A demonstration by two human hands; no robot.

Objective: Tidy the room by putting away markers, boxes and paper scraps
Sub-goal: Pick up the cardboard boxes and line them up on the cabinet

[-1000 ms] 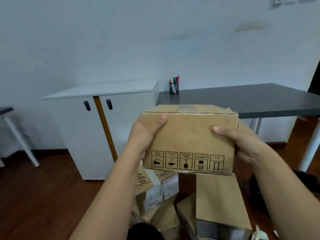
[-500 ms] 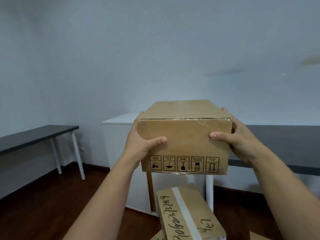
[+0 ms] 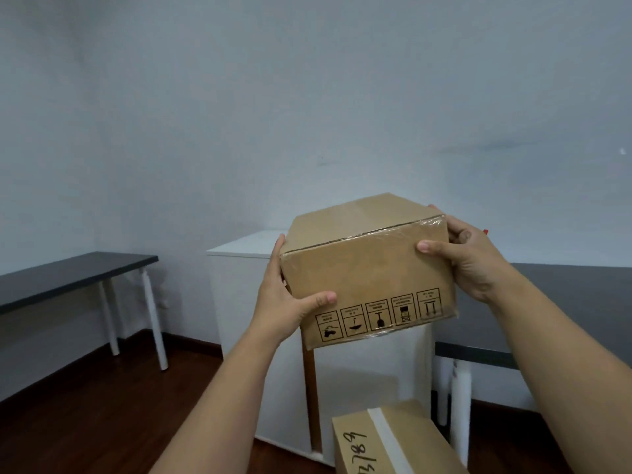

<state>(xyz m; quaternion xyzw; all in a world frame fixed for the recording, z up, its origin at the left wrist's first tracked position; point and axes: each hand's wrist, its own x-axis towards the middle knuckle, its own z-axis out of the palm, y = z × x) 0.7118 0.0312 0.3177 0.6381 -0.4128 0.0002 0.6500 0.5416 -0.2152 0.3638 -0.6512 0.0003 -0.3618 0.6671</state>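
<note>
A brown cardboard box [image 3: 369, 268] with a row of black handling symbols on its near face hangs in the air in front of me, tilted with its right side higher. My left hand [image 3: 290, 299] grips its lower left corner, thumb on the near face. My right hand [image 3: 468, 254] holds its upper right end, thumb on the near face too. Below, a second cardboard box [image 3: 393, 443] with white tape and handwritten digits stands at the bottom edge of the view.
A white cabinet [image 3: 246, 268] stands against the wall behind the held box. A dark desk [image 3: 564, 302] with white legs lies to its right, another dark table [image 3: 68, 275] to the left. The floor [image 3: 102, 405] is dark wood.
The view has swung left and up; the marker cup and lower box pile have left the view. The held box has risen and tilted, right side up.
</note>
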